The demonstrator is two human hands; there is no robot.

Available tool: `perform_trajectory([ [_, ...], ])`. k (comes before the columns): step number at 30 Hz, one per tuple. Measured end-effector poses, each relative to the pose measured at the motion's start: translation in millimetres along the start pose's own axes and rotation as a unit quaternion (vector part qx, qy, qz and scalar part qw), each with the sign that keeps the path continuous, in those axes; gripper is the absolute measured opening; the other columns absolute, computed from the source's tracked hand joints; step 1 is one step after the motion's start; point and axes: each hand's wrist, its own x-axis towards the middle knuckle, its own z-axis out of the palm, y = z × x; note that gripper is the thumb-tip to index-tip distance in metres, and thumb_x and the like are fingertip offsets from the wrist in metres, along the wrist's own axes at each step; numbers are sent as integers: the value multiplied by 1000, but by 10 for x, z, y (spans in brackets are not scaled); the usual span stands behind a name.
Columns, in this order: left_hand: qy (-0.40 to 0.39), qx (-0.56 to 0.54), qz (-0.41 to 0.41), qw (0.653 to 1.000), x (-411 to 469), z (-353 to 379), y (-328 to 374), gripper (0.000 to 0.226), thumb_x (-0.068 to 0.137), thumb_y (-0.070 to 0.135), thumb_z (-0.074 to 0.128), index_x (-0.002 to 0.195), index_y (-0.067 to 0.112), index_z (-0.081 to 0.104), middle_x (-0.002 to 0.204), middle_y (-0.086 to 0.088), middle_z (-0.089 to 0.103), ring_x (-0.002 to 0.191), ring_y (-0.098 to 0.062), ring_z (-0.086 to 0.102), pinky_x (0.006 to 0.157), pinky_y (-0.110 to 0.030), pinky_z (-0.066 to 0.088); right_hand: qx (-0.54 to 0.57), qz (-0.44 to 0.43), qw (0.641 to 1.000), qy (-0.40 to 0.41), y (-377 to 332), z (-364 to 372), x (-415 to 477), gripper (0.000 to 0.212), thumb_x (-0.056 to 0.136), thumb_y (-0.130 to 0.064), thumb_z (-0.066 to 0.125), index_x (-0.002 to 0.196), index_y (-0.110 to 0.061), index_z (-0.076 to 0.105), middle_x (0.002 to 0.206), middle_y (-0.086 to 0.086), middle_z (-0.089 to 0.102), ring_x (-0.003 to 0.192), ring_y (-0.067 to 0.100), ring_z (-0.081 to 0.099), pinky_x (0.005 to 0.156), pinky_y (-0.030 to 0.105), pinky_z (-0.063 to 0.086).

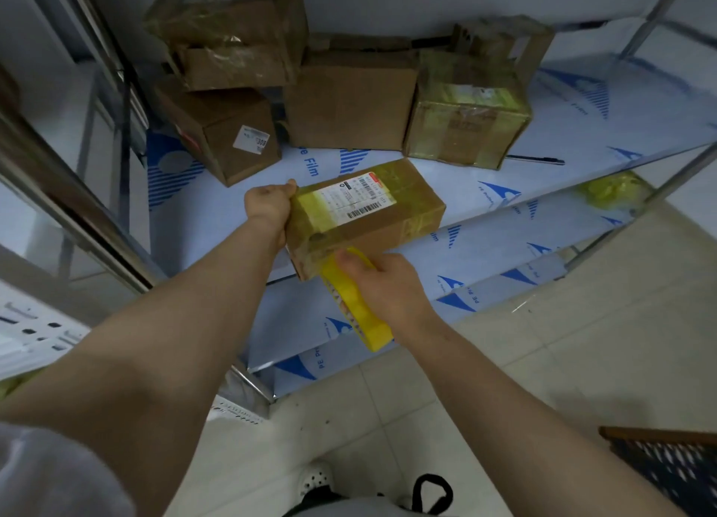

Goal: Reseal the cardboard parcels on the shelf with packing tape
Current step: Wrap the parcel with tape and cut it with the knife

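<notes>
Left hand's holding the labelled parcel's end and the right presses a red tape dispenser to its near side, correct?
Not red: the head view shows a yellow tape dispenser in the right hand. The left hand does grip the labelled parcel.

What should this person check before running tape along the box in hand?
1. Grip of left hand on the parcel's end: ok.
2. Grip of right hand on the yellow tape roll: ok.
3. Tape roll touching the parcel's near side: ok.
4. Tape end stuck to the cardboard: cannot tell, the right hand covers it.
5. Other boxes standing apart from the parcel: ok.
</notes>
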Motion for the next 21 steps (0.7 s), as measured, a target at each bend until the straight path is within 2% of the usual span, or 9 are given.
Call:
perform_trajectory([
  [2,3,4,-5,1000,-8,3,15,20,91,16,64,95,-3,62,111,-14,63,105,-26,60,96,-40,49,-19,7,1000,8,123,60,28,48,85,-56,56,55,-19,51,71,13,61,76,32,63,77,47,55],
  [3,6,10,-4,1000,-4,2,13,18,91,18,65,86,1,61,106,-13,62,102,-26,60,95,-40,50,-30,5,1000,9,201,90,55,53,87,-53,56,50,-18,41,65,15,54,69,33,60,71,45,52],
  [8,-4,91,57,994,89,-60,-62,30,92,28,63,67,12,58,81,-6,63,91,-24,61,89,-35,53,-19,6,1000,6,419,212,188,55,92,-45,57,53,-17,30,55,9,38,57,20,43,58,37,37],
  [11,28,210,121,970,202,-93,-43,38,95,36,55,64,14,56,72,-5,58,87,-28,60,87,-37,51,8,21,1000,11,415,267,339,56,91,-45,58,52,-14,33,54,10,45,60,24,51,63,33,43],
  [13,56,331,182,924,219,-66,25,40,100,34,46,73,7,60,78,-12,59,93,-33,58,80,-32,45,14,27,999,16,340,270,427,57,92,-43,58,49,-16,32,53,3,42,60,22,49,62,32,39],
  [15,78,499,253,825,167,39,133,43,102,34,37,108,0,62,110,-21,59,111,-35,51,85,-35,39,24,34,999,15,285,287,514,55,91,-44,59,48,-21,34,55,0,43,67,24,56,64,34,44],
  [17,25,622,253,741,91,167,169,65,98,57,26,135,7,46,131,-20,51,125,-35,42,101,-41,33,35,44,998,15,263,324,572,52,88,-47,60,48,-23,38,62,5,52,83,33,65,77,41,52],
  [19,-34,667,193,718,39,267,83,99,82,82,14,150,10,20,150,-18,31,140,-34,24,115,-46,12,38,49,998,10,264,343,605,49,86,-50,60,51,-22,41,73,11,60,88,36,66,84,44,54],
  [21,-21,686,203,698,16,285,-42,108,77,86,14,152,8,5,155,-17,19,143,-34,14,117,-46,3,42,52,998,3,286,350,624,49,87,-48,59,51,-20,42,68,9,58,83,31,64,81,41,53],
])
